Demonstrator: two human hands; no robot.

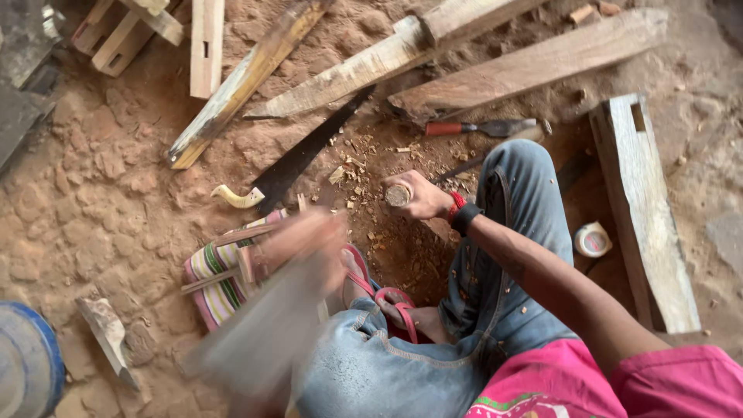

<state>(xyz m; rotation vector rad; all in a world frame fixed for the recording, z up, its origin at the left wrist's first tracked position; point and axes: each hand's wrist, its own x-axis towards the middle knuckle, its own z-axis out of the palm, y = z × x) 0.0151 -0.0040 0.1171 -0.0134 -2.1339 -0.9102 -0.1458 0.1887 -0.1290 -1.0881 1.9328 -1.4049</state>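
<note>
One blue-rimmed tub (27,364) is seen, contents hidden | round pale wooden peg (398,195) is gripped upright by right hand (422,195) | left hand (298,240) is blurred, grip untellable

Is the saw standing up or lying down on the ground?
Lying down. The saw rests flat on the dirt, its blade along the ground and its pale handle beside the wood chips.

Right hand: we are gripping a round wooden peg (398,195) in our right hand (424,195), upright over chip-strewn dirt.
Left hand: our left hand (298,241) is blurring near a striped cloth (213,280).
Far: a handsaw (298,159) is lying left of a red-handled chisel (480,128).
</note>
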